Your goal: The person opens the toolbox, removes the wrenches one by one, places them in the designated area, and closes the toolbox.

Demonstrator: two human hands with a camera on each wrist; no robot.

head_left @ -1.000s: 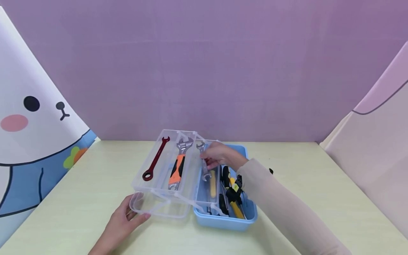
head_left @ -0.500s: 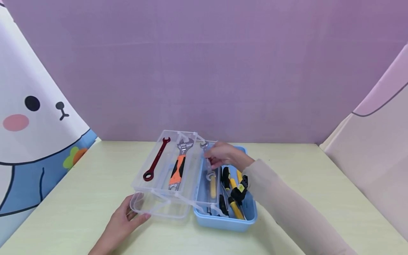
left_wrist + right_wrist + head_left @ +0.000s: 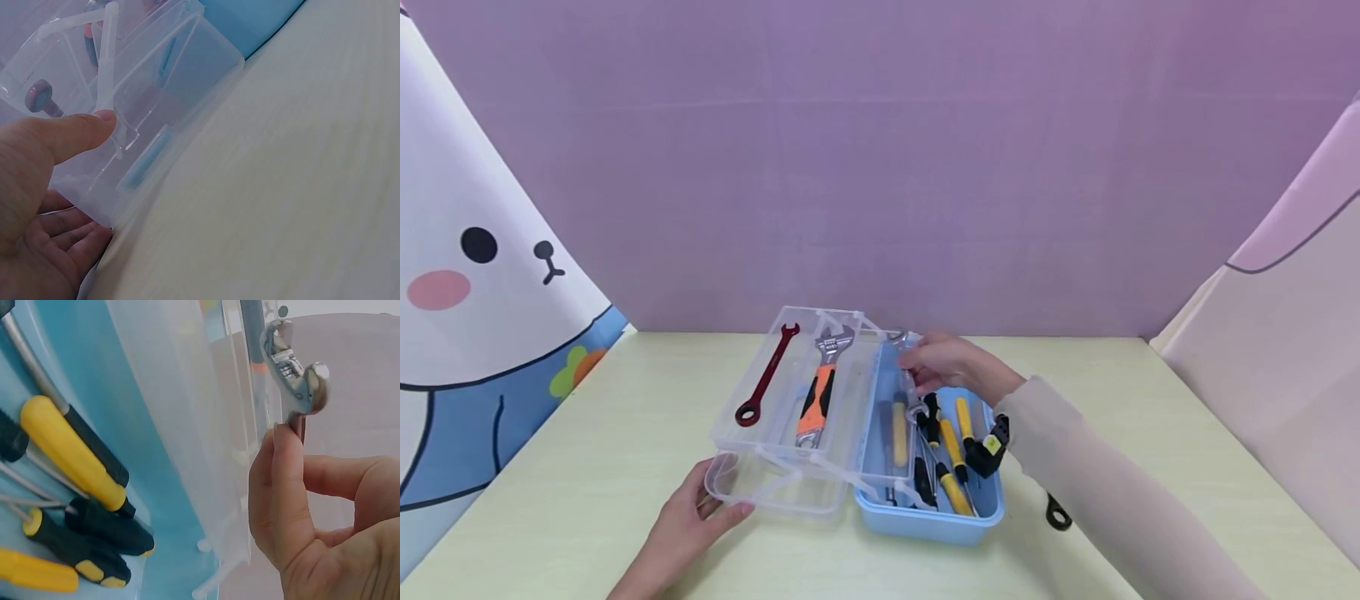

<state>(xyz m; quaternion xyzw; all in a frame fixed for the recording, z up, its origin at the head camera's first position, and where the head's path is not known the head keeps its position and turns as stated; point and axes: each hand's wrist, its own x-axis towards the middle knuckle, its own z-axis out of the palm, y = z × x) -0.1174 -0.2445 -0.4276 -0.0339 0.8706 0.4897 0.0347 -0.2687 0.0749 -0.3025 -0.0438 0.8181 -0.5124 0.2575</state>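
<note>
My right hand (image 3: 947, 362) pinches a silver open-end wrench (image 3: 917, 411) between thumb and fingers, above the right-hand clear tray of the blue toolbox (image 3: 932, 529). One end of the wrench sticks up past the fingertips in the right wrist view. My left hand (image 3: 688, 525) holds the near left corner of the clear plastic lid (image 3: 775, 492), thumb on top and fingers underneath. In the left-hand clear tray (image 3: 782, 429) lie a dark red combination wrench (image 3: 767, 375) and an adjustable wrench (image 3: 820, 396) with an orange and black handle.
Screwdrivers with yellow and black handles (image 3: 953, 492) fill the blue box's bottom. A pale yellow handle (image 3: 900, 433) shows through the right-hand tray. On the table to the right, a black ring-shaped end (image 3: 1058, 512) pokes out beside my sleeve. A purple curtain (image 3: 880, 167) stands behind.
My right hand has moved rightward with the open-end wrench, away from the left-hand tray. More screwdrivers and the black ring end now show. My left hand has stayed on the lid.
</note>
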